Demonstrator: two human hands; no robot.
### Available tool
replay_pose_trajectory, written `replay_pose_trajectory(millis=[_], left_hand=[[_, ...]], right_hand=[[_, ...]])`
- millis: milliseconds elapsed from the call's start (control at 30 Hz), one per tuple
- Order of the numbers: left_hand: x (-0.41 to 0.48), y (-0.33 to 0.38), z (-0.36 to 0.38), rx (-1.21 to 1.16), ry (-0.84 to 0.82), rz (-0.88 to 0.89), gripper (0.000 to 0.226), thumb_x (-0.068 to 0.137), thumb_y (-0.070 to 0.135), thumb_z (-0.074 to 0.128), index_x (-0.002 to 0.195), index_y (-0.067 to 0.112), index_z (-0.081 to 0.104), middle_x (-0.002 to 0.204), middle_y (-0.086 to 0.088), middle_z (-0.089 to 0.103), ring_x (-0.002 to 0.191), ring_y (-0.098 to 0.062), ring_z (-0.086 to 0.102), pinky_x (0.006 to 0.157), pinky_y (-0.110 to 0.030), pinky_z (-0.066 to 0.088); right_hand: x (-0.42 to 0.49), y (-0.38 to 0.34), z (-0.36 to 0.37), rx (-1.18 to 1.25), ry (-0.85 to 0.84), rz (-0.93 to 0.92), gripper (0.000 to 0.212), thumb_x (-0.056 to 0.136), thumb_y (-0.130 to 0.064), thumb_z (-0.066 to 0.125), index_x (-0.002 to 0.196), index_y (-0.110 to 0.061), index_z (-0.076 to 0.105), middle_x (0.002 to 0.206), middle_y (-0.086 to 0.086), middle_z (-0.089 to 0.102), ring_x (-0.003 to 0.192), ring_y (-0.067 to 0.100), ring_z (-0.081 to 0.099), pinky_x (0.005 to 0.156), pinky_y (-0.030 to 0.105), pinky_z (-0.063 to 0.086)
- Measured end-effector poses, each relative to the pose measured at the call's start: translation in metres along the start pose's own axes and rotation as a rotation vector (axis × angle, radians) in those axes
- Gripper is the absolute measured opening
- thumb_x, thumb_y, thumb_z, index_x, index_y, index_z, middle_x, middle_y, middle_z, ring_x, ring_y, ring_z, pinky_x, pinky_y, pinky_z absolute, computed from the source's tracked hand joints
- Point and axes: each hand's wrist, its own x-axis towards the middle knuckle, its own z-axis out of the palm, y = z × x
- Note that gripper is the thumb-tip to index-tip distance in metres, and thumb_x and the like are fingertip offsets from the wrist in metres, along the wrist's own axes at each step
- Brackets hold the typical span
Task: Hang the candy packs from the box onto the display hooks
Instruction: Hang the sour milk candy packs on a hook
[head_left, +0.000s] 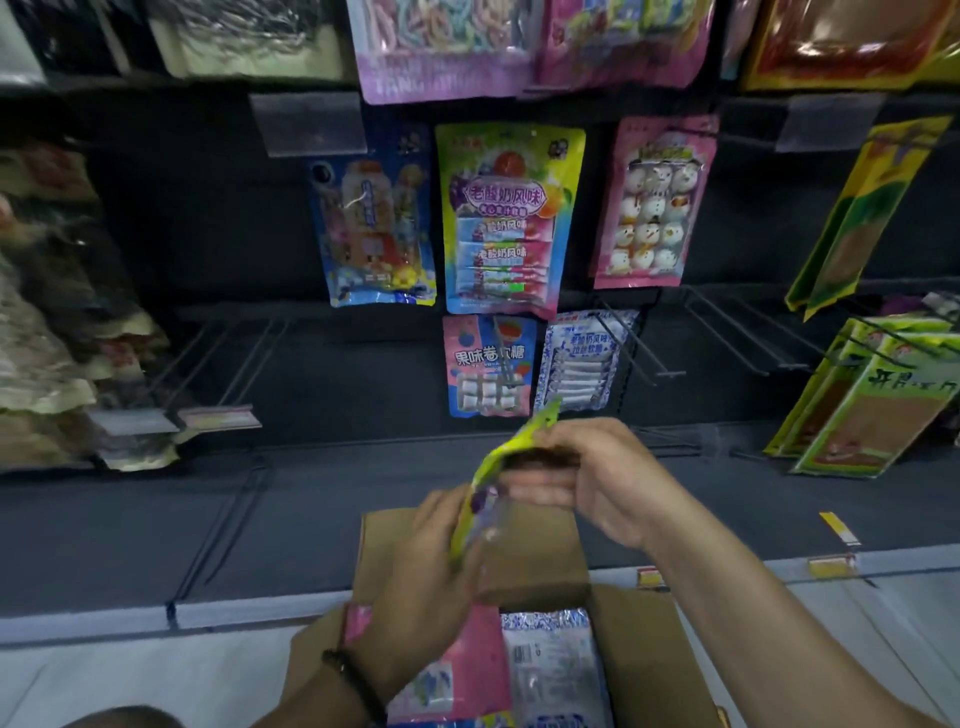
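Nearest, an open cardboard box (644, 654) sits low in view with more stock lying flat inside, among it a pink pack (467, 670) and a blue-and-white pack (556, 670). Above the box, both hands hold one yellow-green candy pack (496, 462) in the air. The left hand (415, 577) is curled round its lower part. The right hand (597, 478) has its fingers closed over the top edge, probably to steady and turn the pack so that the hanging hole faces the display. The hole itself cannot be made out. Beyond, two hung packs (485, 364) sit on the lower row, with bare wire hooks (727, 332) to their right. Higher up hangs a matching yellow-green pack (506, 218), probably the intended destination.
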Motion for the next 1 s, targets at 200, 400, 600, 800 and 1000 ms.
replay_pose_trajectory(millis=[200, 400, 600, 800, 1000], left_hand=[[0.021, -0.002, -0.026, -0.350, 0.029, -0.328, 0.021, 0.096, 0.015, 0.077, 0.115, 0.023, 0.076, 0.107, 0.016, 0.081, 0.100, -0.003, 0.076, 0.087, -0.027, 0.061], [0.030, 0.010, -0.043, -0.625, 0.050, -0.387, 0.023, 0.102, 0.013, 0.068, 0.124, 0.018, 0.069, 0.117, -0.001, 0.080, 0.110, -0.021, 0.076, 0.094, -0.039, 0.063], [0.052, 0.032, -0.050, -0.708, 0.061, -0.200, 0.073, 0.100, 0.007, 0.068, 0.155, 0.044, 0.036, 0.132, 0.002, 0.072, 0.120, -0.023, 0.073, 0.096, -0.051, 0.062], [0.113, 0.063, -0.065, -0.652, -0.087, -0.070, 0.090, 0.096, -0.005, 0.070, 0.154, 0.055, 0.038, 0.148, 0.008, 0.060, 0.124, -0.021, 0.071, 0.088, -0.044, 0.066], [0.173, 0.091, -0.066, -0.573, -0.091, 0.039, 0.085, 0.095, -0.007, 0.071, 0.149, 0.053, 0.047, 0.150, 0.015, 0.056, 0.126, -0.012, 0.068, 0.093, -0.038, 0.064]], right_hand=[[0.003, 0.011, -0.017, -0.684, 0.176, -0.351, 0.033, 0.098, -0.025, 0.076, 0.127, -0.038, 0.073, 0.115, -0.010, 0.072, 0.099, 0.012, 0.071, 0.088, 0.039, 0.059], [-0.006, 0.026, -0.018, -0.713, -0.098, -0.385, 0.097, 0.092, -0.013, 0.083, 0.152, -0.070, 0.032, 0.169, -0.022, 0.033, 0.150, 0.002, 0.040, 0.109, 0.024, 0.050], [-0.015, 0.009, -0.008, -0.623, 0.034, -0.527, 0.099, 0.093, 0.003, 0.076, 0.151, -0.066, 0.038, 0.167, -0.031, 0.030, 0.140, 0.014, 0.056, 0.096, 0.029, 0.061], [0.006, -0.032, -0.009, -0.497, 0.157, -0.644, 0.089, 0.098, 0.005, 0.068, 0.151, -0.062, 0.043, 0.154, -0.026, 0.052, 0.129, 0.000, 0.063, 0.095, 0.027, 0.062], [0.038, -0.067, -0.017, -0.387, 0.220, -0.699, 0.088, 0.099, 0.011, 0.059, 0.158, -0.050, 0.038, 0.141, -0.035, 0.055, 0.073, -0.014, 0.062, 0.060, 0.008, 0.048]])
